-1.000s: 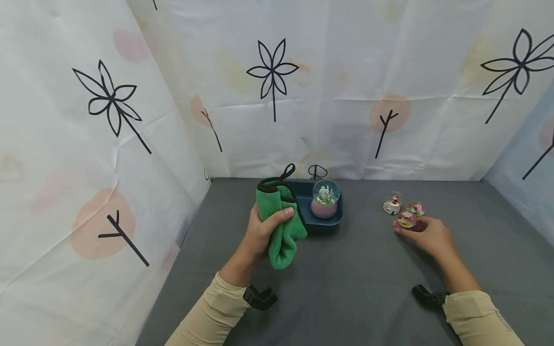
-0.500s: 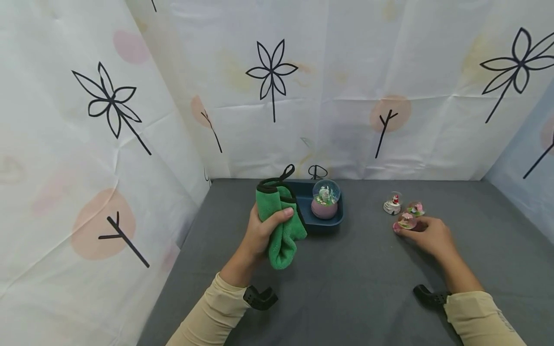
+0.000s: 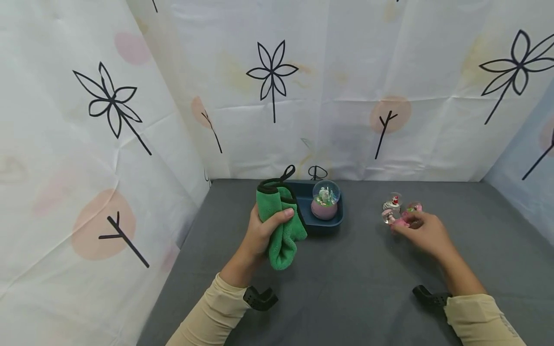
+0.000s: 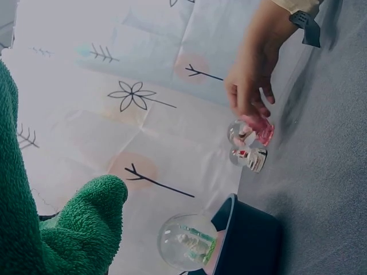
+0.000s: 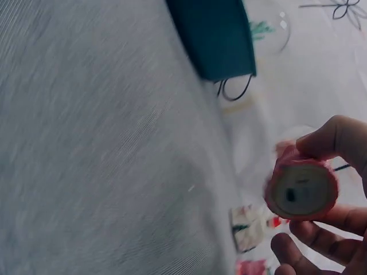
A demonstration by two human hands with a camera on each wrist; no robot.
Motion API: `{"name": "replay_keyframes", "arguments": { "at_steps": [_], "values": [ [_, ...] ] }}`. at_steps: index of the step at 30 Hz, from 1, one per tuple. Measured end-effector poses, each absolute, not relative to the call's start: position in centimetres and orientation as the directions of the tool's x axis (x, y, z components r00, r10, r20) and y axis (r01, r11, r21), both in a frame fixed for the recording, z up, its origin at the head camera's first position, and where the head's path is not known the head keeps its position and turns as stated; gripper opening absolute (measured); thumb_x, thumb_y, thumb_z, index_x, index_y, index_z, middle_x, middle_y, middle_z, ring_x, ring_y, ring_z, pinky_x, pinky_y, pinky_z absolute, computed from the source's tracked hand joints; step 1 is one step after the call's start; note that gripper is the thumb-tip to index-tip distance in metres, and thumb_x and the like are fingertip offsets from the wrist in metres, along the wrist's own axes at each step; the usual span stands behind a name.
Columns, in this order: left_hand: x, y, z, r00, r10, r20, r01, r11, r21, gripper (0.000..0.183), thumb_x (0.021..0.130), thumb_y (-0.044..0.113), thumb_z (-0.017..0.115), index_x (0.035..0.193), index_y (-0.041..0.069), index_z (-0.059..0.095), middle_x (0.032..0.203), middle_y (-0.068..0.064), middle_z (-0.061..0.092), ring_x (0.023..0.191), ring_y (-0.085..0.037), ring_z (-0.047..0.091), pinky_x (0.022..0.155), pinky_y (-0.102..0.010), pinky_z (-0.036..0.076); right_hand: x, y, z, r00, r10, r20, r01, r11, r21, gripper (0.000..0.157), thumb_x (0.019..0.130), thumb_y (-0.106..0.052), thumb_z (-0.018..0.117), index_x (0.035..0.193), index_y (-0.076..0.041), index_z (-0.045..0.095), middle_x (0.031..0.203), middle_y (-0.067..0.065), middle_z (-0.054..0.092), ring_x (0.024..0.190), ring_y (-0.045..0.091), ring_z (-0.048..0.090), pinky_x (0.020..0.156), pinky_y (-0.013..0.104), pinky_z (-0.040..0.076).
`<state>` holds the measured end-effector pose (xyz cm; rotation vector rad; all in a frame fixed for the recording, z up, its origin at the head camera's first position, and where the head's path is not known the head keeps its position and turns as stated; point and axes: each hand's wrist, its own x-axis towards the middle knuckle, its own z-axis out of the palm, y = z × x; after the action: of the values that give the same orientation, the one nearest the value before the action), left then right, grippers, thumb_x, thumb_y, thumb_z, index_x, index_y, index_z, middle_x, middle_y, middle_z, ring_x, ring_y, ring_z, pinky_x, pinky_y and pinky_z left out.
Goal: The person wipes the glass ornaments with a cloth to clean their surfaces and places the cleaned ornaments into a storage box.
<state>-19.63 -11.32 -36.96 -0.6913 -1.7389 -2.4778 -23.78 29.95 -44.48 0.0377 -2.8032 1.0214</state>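
My left hand (image 3: 259, 233) grips a folded green cloth (image 3: 282, 247) with black edging and a loop, held up in front of a blue tray (image 3: 305, 193). Inside the tray stands a larger snow globe (image 3: 323, 209) on a pink base. At the right, my right hand (image 3: 430, 234) pinches a small pink snow globe (image 3: 400, 223) by its base. It is tipped over, and its round underside faces the right wrist camera. Close behind it are a small white snow globe (image 3: 393, 202) with a red figure and another small pink snow globe (image 3: 415, 207), partly hidden by the hand.
A grey cloth-covered table (image 3: 346, 283) lies under everything. White patterned fabric (image 3: 337, 86) hangs behind and along the sides. The blue tray sits at the back, near the fabric.
The small pink snow globe in my right hand has tilted, its dome swinging left toward the white one. My left hand and the cloth have stayed still.
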Motion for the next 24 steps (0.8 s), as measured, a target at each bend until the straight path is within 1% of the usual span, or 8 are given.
{"name": "replay_keyframes", "arguments": {
  "at_steps": [2,6,8,12,16,18,22,24],
  "values": [
    [-19.7,-11.3,-37.0,-0.897,0.224,0.381,0.283,-0.371,0.885,0.015,0.097,0.011,0.067,0.111,0.012,0.061,0.084,0.002,0.067,0.067,-0.016,0.073,0.062,-0.029,0.064,-23.5,29.4,-44.0,-0.984,0.036,0.174,-0.088,0.752,-0.653,0.041,0.092,-0.031,0.081,0.112,0.005,0.073,0.109,0.028,0.072,0.086,0.018,0.066,0.059,0.026,0.052],
    [-19.7,-11.3,-36.9,-0.895,0.226,0.386,0.289,-0.365,0.885,0.017,0.097,0.010,0.067,0.113,0.011,0.061,0.086,0.002,0.067,0.067,-0.016,0.073,0.062,-0.030,0.065,-22.8,28.5,-42.9,-0.986,0.039,0.165,-0.084,0.733,-0.675,0.048,0.093,-0.033,0.082,0.117,0.007,0.071,0.117,0.030,0.069,0.090,0.014,0.065,0.062,0.025,0.054],
    [-19.7,-11.2,-36.9,-0.895,0.224,0.385,0.290,-0.362,0.886,0.017,0.097,0.010,0.067,0.113,0.011,0.061,0.086,0.002,0.066,0.067,-0.017,0.073,0.062,-0.030,0.065,-22.6,28.1,-42.3,-0.987,0.036,0.158,-0.083,0.721,-0.688,0.051,0.093,-0.034,0.083,0.121,0.007,0.069,0.119,0.029,0.068,0.090,0.008,0.064,0.063,0.025,0.056],
    [-19.7,-11.2,-37.0,-0.897,0.223,0.382,0.289,-0.358,0.888,0.016,0.097,0.011,0.068,0.112,0.011,0.061,0.085,0.002,0.066,0.067,-0.016,0.072,0.062,-0.029,0.065,-22.2,27.0,-41.0,-0.987,0.024,0.157,-0.100,0.674,-0.732,0.056,0.093,-0.035,0.084,0.127,0.006,0.066,0.114,0.024,0.071,0.084,-0.004,0.062,0.063,0.025,0.059],
    [-19.6,-11.2,-37.0,-0.899,0.223,0.377,0.284,-0.358,0.889,0.017,0.097,0.010,0.068,0.113,0.012,0.061,0.086,0.002,0.066,0.067,-0.016,0.073,0.062,-0.029,0.065,-21.8,25.9,-39.9,-0.983,0.008,0.186,-0.137,0.644,-0.753,0.054,0.092,-0.033,0.085,0.128,0.003,0.067,0.112,0.024,0.074,0.081,-0.010,0.063,0.064,0.025,0.060],
    [-19.5,-11.2,-37.0,-0.901,0.221,0.373,0.281,-0.358,0.890,0.018,0.097,0.010,0.069,0.113,0.012,0.061,0.086,0.001,0.067,0.067,-0.016,0.073,0.062,-0.030,0.065,-21.6,25.3,-39.5,-0.978,-0.007,0.210,-0.166,0.635,-0.754,0.052,0.092,-0.032,0.085,0.128,0.002,0.068,0.117,0.023,0.072,0.084,-0.012,0.062,0.065,0.023,0.060],
    [-19.4,-11.1,-36.9,-0.901,0.220,0.373,0.281,-0.360,0.890,0.016,0.097,0.010,0.069,0.111,0.011,0.061,0.085,0.001,0.068,0.066,-0.017,0.073,0.062,-0.030,0.065,-21.2,24.0,-38.5,-0.967,-0.047,0.251,-0.226,0.615,-0.755,0.045,0.092,-0.027,0.086,0.124,0.000,0.070,0.118,0.021,0.072,0.086,-0.012,0.063,0.065,0.023,0.058],
    [-19.5,-11.1,-36.9,-0.901,0.221,0.373,0.281,-0.358,0.890,0.015,0.097,0.011,0.069,0.110,0.011,0.062,0.084,0.001,0.067,0.067,-0.016,0.073,0.062,-0.029,0.064,-21.0,23.2,-37.9,-0.960,-0.066,0.274,-0.256,0.609,-0.751,0.041,0.091,-0.026,0.087,0.122,-0.003,0.071,0.114,0.018,0.073,0.087,-0.010,0.064,0.067,0.023,0.057]
  ]
}}
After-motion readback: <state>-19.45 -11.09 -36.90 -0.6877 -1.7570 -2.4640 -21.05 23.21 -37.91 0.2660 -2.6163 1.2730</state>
